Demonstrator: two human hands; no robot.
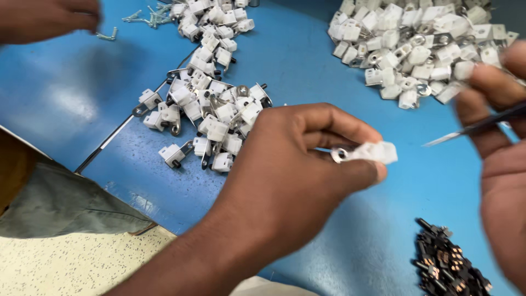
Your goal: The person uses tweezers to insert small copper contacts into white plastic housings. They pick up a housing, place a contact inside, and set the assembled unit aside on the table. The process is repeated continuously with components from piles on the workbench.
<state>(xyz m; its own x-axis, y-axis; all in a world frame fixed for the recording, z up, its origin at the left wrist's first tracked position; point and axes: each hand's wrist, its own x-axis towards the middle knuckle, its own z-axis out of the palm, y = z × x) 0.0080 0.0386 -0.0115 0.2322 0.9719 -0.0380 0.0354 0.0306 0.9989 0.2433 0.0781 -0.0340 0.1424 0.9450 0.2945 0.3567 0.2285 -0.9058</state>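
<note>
My left hand [296, 164] pinches a small white plastic connector with a metal ring lug [367, 153] between thumb and fingers, above the blue table [307, 71]. My right hand [496, 126], blurred at the right edge, grips slim metal tweezers [471, 127] whose tip points left toward the connector, a short gap away. A pile of white connectors with black pins [205, 104] lies left of my left hand. A second heap of white connectors with ring lugs [416, 49] lies at the top right.
A small heap of black parts with copper contacts [446, 263] lies at the bottom right. Another person's hand [46, 19] is at the top left near loose metal pieces [145, 16]. The table's edge [126, 123] runs diagonally, with my grey trouser leg [66, 205] and speckled floor below.
</note>
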